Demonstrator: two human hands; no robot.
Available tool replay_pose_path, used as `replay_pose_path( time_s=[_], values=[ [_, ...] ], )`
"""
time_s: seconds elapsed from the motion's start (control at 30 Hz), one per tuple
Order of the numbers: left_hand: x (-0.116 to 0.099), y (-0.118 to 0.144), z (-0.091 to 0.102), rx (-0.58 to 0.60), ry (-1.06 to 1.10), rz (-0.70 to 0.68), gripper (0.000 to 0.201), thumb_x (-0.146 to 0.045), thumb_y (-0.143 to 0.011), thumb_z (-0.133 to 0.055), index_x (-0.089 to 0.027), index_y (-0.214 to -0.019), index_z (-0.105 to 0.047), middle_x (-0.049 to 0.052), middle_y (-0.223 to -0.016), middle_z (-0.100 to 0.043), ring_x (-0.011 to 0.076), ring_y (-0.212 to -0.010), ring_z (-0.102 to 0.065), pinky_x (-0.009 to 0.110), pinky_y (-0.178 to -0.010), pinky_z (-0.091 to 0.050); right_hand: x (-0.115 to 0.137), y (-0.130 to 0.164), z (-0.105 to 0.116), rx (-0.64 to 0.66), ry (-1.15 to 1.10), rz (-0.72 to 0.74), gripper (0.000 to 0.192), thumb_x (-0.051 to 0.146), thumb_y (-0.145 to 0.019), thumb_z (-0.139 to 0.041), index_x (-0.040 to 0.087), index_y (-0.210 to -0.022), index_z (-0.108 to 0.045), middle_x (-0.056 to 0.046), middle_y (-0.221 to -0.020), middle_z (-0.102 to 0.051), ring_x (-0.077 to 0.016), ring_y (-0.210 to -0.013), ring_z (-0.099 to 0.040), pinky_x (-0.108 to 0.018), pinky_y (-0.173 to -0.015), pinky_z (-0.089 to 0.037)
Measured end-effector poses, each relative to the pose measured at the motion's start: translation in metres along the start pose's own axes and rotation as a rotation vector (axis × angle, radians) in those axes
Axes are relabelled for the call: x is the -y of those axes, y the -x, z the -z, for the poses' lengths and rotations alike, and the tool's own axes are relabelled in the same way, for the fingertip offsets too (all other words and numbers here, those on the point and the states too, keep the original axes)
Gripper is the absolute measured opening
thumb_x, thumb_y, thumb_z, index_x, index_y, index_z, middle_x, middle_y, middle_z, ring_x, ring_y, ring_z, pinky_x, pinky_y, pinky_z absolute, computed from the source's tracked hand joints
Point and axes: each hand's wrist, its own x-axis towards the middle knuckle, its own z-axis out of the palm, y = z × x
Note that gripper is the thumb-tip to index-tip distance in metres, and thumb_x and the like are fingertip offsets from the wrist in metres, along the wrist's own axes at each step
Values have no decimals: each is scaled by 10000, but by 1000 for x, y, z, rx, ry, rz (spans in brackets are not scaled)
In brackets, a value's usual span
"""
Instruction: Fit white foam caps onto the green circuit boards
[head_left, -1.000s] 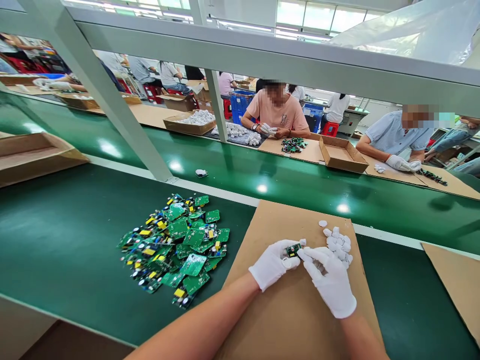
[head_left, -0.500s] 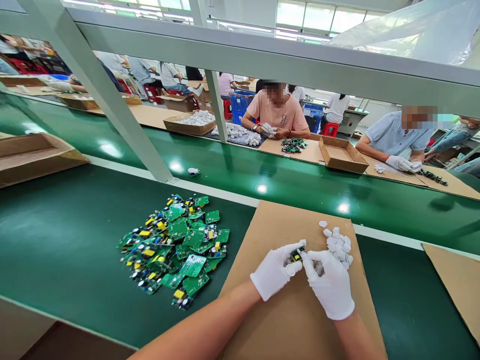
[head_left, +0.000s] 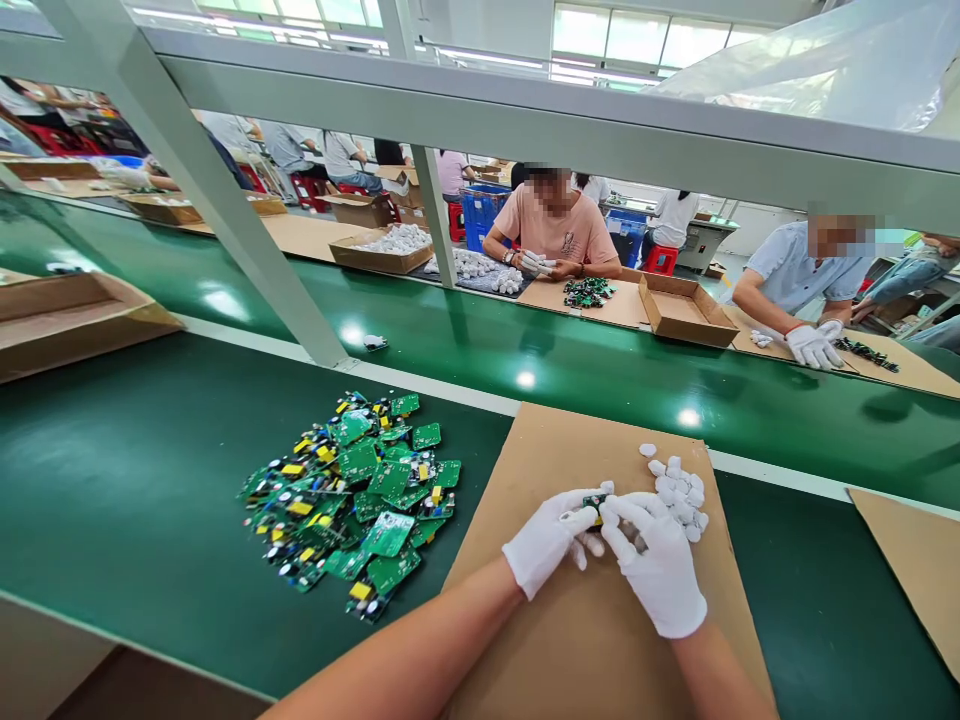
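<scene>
My left hand (head_left: 551, 540), in a white glove, grips a small green circuit board (head_left: 596, 500) with a yellow part on it. The thumb lies over the board's near side. My right hand (head_left: 656, 560), gloved too, has its fingertips closed at the board's right edge; anything else between them is hidden. Both hands are above a brown cardboard sheet (head_left: 555, 450). Just beyond my right hand lies a heap of small white pieces (head_left: 681, 497), with one white piece (head_left: 647, 451) apart from it. Left of the cardboard spreads a pile of circuit boards (head_left: 367, 490).
A green conveyor belt (head_left: 465, 350) runs across, carrying one board with a white piece (head_left: 375, 343). Grey frame posts (head_left: 225, 180) and a crossbar (head_left: 525, 110) stand ahead. Co-workers (head_left: 559, 225) sit opposite. A cardboard tray (head_left: 75, 310) is at left.
My left thumb has shifted across the board, and my right fingers have moved slightly on it. The item on the belt has slid left. The co-worker at right has spread their hands lower.
</scene>
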Motion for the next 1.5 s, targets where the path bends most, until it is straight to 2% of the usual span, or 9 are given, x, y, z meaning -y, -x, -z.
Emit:
replay_pose_path(
  time_s=[0.17,0.27,0.4,0.57,0.73,0.83,0.97,1.3,1.5],
  values=[
    [7,-2,-5,-34,-135,-37,437,-464,-678,-645,-98,-912,-595,31,-626,-579,97,-498,-523,155,-347,-358,-5,5,-16,-132,125,167,271,142,-716,-545,260,-926,-668,-69,-1112,-578,-221,-947,-573,-357,-789,-492],
    [9,-2,-5,-55,-136,-41,434,-483,-664,-648,-102,-858,-574,5,-576,-555,77,-454,-488,145,-329,-324,-5,6,-20,-116,94,178,299,103,-686,-549,264,-911,-661,-63,-1136,-578,-230,-1010,-556,-376,-843,-476],
    [7,-1,-3,-43,-119,-53,379,-474,-701,-624,-113,-807,-577,-3,-599,-550,53,-440,-461,142,-335,-329,-5,5,-16,-14,-106,48,345,144,-677,-616,251,-1005,-618,-70,-1161,-574,-248,-1090,-520,-410,-921,-445],
    [2,0,-3,-72,-113,-30,394,-465,-687,-647,-106,-844,-599,3,-614,-544,60,-456,-483,136,-328,-323,-8,5,-14,63,-502,-230,501,297,-801,-555,197,-1271,-414,-111,-1221,-545,-225,-1061,-555,-372,-864,-490],
    [4,-1,-3,61,65,21,415,-513,-712,-594,-114,-826,-596,55,-697,-594,85,-517,-528,145,-360,-379,-11,4,-17,264,-501,-342,547,432,-837,-517,163,-1303,-422,-78,-1002,-659,-217,-926,-606,-349,-847,-480],
    [6,-2,-3,98,173,14,461,-565,-713,-555,-114,-802,-592,68,-689,-594,106,-543,-539,164,-368,-400,-10,2,-14,295,-511,-329,507,451,-854,-484,168,-1275,-470,-46,-895,-677,-208,-861,-612,-336,-838,-479],
    [2,-1,-5,81,40,18,341,-433,-738,-601,-108,-842,-597,55,-698,-587,90,-548,-524,145,-377,-388,-9,0,-8,308,-502,-275,470,431,-858,-479,172,-1250,-508,-29,-772,-681,-191,-715,-616,-338,-817,-484],
    [-10,4,-9,111,-66,-40,307,-416,-791,-525,-135,-669,-512,-15,-603,-467,53,-468,-431,158,-391,-364,-4,4,-11,219,-395,-223,480,263,-758,-563,210,-1233,-524,-26,-848,-686,-182,-711,-619,-293,-681,-521],
    [-7,2,-7,126,-83,-11,310,-422,-769,-535,-129,-667,-522,6,-604,-512,69,-470,-466,160,-371,-372,-4,0,1,376,-452,-218,508,317,-779,-568,176,-1261,-490,-10,-714,-674,-191,-741,-619,-313,-755,-504]
  ],
)
